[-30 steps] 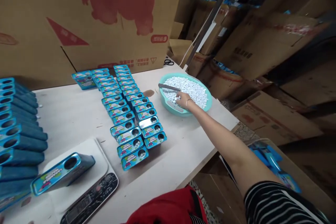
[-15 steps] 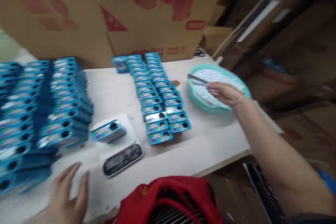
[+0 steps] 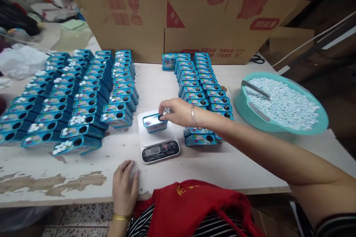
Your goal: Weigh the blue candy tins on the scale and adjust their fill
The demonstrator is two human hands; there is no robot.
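My right hand (image 3: 176,113) reaches over a small blue tin (image 3: 155,123) lying on a white digital kitchen scale (image 3: 147,139), whose display shows digits. Its fingers are closed around a few small white candies (image 3: 167,111) at the tin's round hole; how many is hidden. My left hand (image 3: 125,181) rests at the table's front edge, fingers loosely apart and holding nothing, in front of the scale. To the right stands a turquoise basin (image 3: 244,105) full of white candies (image 3: 289,100), with a metal tool (image 3: 256,89) lying across its rim and into the candies.
Rows of blue tins (image 3: 89,102) fill the left side, many with white candies on top. Two more rows of tins (image 3: 191,81) stand right of the scale, partly behind my right forearm. A large cardboard box (image 3: 155,40) closes off the table's back.
My right hand has left the basin and the metal tool and come left to the tin on the scale. My left hand has settled on the table edge. The view has swung left.
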